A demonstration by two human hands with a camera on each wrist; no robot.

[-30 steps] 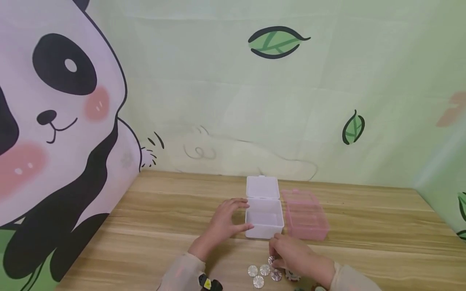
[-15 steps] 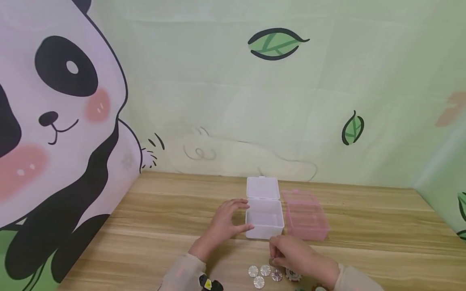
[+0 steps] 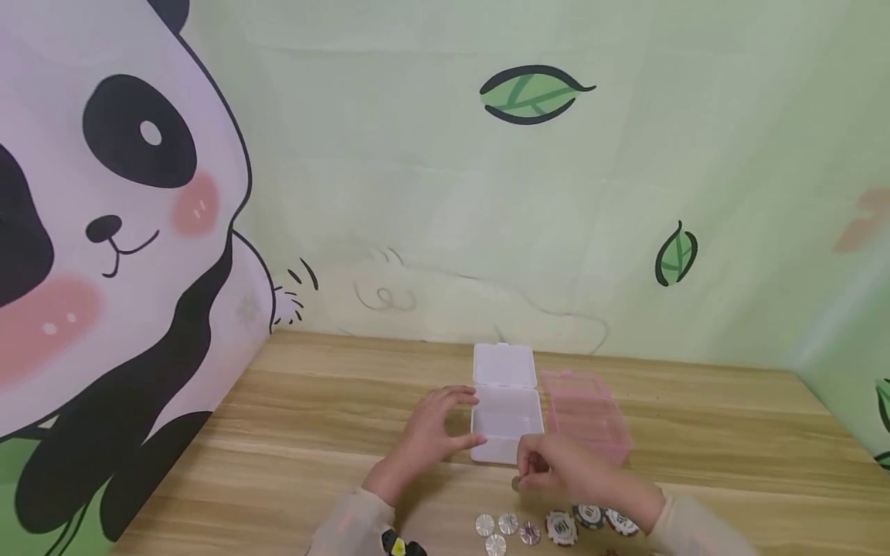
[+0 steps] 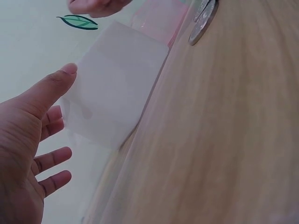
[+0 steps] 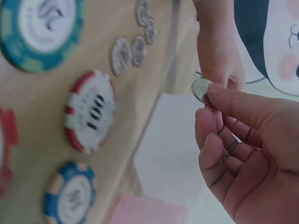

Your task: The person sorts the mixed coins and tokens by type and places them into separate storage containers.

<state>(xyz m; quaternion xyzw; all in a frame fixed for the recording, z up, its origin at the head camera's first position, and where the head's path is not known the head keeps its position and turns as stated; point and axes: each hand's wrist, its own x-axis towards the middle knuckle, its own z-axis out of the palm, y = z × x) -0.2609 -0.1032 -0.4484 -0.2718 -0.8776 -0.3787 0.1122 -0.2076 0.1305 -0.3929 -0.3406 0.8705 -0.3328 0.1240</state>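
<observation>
My right hand (image 3: 566,467) pinches a small silver coin (image 5: 201,90) between thumb and fingertips, just in front of the white plastic box (image 3: 495,450). The box stands with its lid (image 3: 504,366) raised toward the wall, and its visible inside holds nothing. At the box's left side is my left hand (image 3: 433,428), fingers and thumb spread around the near left corner. In the left wrist view its thumb tip (image 4: 69,69) overlaps the box wall. Several more silver coins (image 3: 484,526) lie flat on the wooden table nearer me.
A clear pink box (image 3: 598,432), lid also up, stands right of the white one. Poker chips lie under and beside my right forearm: a red-and-white one (image 5: 91,112), a blue one (image 5: 72,196) and a teal one (image 5: 42,30). A panda-printed cloth (image 3: 389,154) backs the table.
My right hand has lifted the coin off the table and moved it up toward the white box's front. More poker chips now show. My left hand has stayed at the box.
</observation>
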